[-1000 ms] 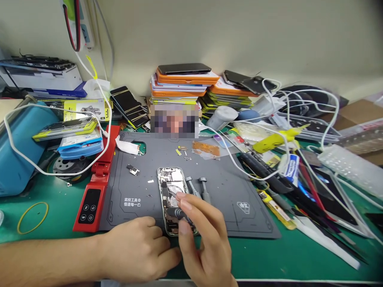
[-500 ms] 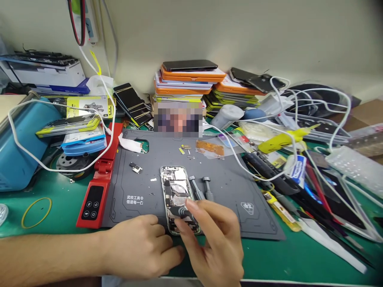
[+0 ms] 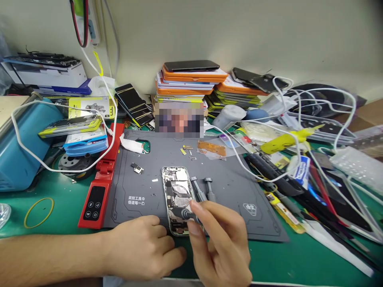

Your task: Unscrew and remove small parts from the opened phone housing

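Observation:
An opened phone (image 3: 177,191) with its insides showing lies on a grey work mat (image 3: 227,191). My right hand (image 3: 223,247) pinches a small grey screwdriver (image 3: 183,213) by its cap, the tool lying over the phone's lower half. My left hand (image 3: 140,249) rests curled on the mat's front edge, its fingertips against the phone's lower left corner. Two more grey screwdrivers (image 3: 205,189) lie on the mat just right of the phone.
A red hinged tool (image 3: 100,187) lies along the mat's left edge. Small screws and parts (image 3: 137,168) dot the mat. Stacked phone boxes (image 3: 191,85) stand at the back; white cables (image 3: 281,131), tools and a yellow bottle (image 3: 284,139) crowd the right. A blue box (image 3: 18,147) sits at left.
My right hand has shifted slightly right and nearer to me with the screwdriver; its fingers have drawn closer together. The left hand stays put. The view has moved a little.

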Tool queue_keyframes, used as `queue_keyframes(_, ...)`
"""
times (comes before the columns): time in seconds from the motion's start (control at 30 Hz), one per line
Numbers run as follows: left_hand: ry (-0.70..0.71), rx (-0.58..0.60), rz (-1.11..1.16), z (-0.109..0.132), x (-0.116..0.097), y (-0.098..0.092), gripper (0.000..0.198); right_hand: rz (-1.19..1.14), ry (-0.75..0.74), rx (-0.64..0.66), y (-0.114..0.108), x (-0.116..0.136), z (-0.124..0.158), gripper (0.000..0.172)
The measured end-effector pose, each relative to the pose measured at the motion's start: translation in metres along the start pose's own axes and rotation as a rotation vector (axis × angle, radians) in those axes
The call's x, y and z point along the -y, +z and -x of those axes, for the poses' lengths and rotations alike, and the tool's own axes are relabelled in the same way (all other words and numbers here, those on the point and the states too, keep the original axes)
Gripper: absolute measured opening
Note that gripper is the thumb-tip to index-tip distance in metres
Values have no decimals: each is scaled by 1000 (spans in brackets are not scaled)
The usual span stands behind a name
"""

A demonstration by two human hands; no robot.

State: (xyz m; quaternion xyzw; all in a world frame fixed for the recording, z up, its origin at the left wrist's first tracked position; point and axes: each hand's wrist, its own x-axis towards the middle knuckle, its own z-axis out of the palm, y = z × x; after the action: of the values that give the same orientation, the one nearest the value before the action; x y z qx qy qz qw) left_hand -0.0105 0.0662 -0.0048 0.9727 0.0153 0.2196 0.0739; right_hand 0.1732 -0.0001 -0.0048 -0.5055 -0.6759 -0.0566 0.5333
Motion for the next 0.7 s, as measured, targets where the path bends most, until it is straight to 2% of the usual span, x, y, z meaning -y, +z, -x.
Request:
queue_keyframes(0.2, -1, -21, -16, 0, 0, 0, 30, -19, -39, 3, 2, 0, -3, 72)
queue_keyframes(0.57, -6, -5, -8, -1, 0, -1, 22, -20, -16, -5, 0, -2, -1, 71)
queue_keyframes(0.7, -3, -6, -13, 0, 0, -1, 25, -34, -27, 38, 0, -2, -2, 73)
